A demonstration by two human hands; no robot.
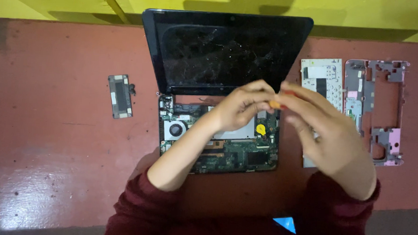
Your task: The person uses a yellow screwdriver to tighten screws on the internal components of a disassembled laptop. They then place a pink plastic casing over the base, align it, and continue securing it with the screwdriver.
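The counter (67, 139) is painted red, worn and a little shiny. The laptop screen (226, 52) is glossy black glass, dusty and scratched. The pink frame (396, 140) looks like matt plastic. The sleeves (134, 213) are soft dark-red cloth.

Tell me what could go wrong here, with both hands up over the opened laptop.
The small orange thing pinched between left hand and right hand could drop onto the exposed circuit board. The left forearm hangs low over the fan and may brush it. The screen already looks cracked.
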